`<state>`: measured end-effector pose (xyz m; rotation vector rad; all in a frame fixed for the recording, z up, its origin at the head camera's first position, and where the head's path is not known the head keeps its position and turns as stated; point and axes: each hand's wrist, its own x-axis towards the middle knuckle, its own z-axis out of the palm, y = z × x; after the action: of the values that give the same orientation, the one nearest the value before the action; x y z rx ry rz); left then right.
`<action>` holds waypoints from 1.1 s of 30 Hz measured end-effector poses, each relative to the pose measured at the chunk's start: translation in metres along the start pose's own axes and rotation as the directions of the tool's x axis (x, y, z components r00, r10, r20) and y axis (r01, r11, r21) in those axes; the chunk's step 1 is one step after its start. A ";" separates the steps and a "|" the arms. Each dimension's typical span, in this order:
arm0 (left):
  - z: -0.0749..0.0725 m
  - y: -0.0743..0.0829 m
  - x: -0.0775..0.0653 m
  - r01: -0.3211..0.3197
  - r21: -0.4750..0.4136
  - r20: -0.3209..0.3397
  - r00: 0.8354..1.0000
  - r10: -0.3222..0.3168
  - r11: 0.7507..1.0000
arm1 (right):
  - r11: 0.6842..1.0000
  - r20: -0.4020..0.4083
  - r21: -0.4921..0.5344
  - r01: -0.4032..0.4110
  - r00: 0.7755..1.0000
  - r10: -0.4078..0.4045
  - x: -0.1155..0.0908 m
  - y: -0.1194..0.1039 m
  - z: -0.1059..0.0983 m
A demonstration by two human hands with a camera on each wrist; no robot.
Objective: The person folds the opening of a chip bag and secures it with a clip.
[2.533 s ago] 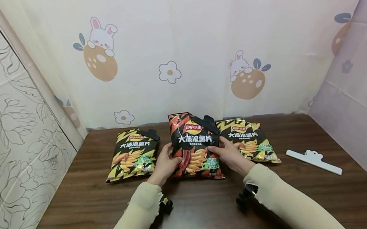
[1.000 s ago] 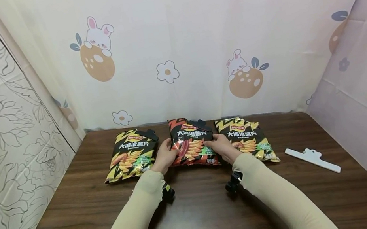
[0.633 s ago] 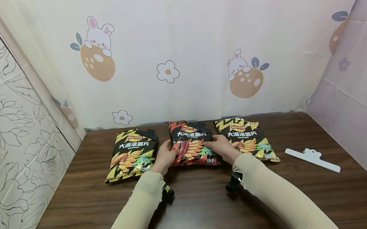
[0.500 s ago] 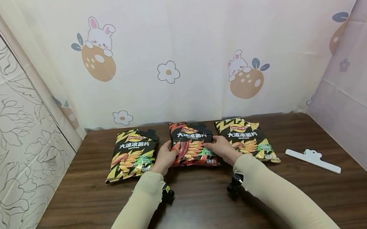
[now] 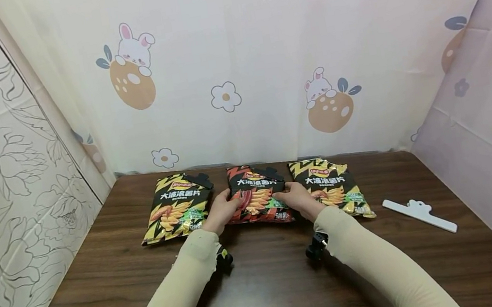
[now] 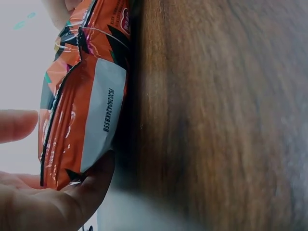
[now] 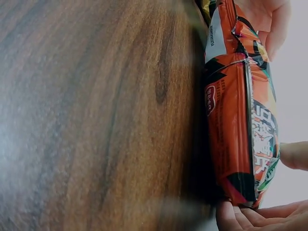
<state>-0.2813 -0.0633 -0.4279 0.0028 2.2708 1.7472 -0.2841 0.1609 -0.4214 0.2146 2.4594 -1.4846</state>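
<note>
We locate the red chip bag (image 5: pixel 257 194) toward the back of the worktop (image 5: pixel 267 289), face up, between the left yellow bag (image 5: pixel 177 207) and the right yellow bag (image 5: pixel 325 176). We cannot confirm that its whole underside bears on the wood. The left hand (image 5: pixel 223 212) and the right hand (image 5: pixel 300 198) grip its opposite sides: thumbs on the front face, fingers curled beneath the lower corners.

Handling: we rate the bag as light, soft and puffed, with a glossy film likely to slip. The contents, presumably chips, should crush easily. We advise a light hold at both side edges, clear of the padded centre. A black clip (image 5: pixel 269 173) spans the upper right corner; we would avoid pulling there.

Surface and room: the worktop is flat, dark, wood-grained and slightly reflective. A white clip (image 5: pixel 418 213) lies beyond the right yellow bag. A printed curtain (image 5: pixel 238 42) closes the rear; a flower-outlined panel (image 5: pixel 0 160) stands at left.
</note>
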 end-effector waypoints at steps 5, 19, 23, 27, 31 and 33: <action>-0.002 0.001 -0.002 -0.028 0.017 0.001 1.000 0.028 0.999 | 1.000 -0.003 -0.021 0.001 1.000 -0.001 -0.002 -0.001 -0.002; 0.000 0.024 -0.013 -0.123 0.139 -0.058 0.990 0.132 0.983 | 1.000 -0.008 0.005 0.013 1.000 -0.013 -0.016 -0.012 -0.017; 0.007 0.031 -0.020 -0.185 0.214 -0.066 0.977 0.203 0.959 | 0.997 -0.020 0.047 0.055 0.998 -0.054 -0.021 -0.014 -0.027; 0.017 0.035 -0.025 -0.259 0.247 -0.048 0.959 0.279 0.934 | 0.994 -0.049 0.071 0.087 0.995 -0.084 -0.026 -0.013 -0.040; 0.029 0.039 -0.028 -0.320 0.227 -0.014 0.943 0.331 0.920 | 0.989 -0.075 0.068 0.133 0.989 -0.128 -0.032 -0.008 -0.059; 0.034 0.042 -0.030 -0.332 0.186 0.015 0.942 0.335 0.925 | 0.985 -0.093 0.031 0.173 0.981 -0.169 -0.036 -0.005 -0.069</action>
<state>-0.2519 -0.0250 -0.3897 0.4388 2.5572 1.6778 -0.2610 0.2197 -0.3761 0.0803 2.5783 -1.6262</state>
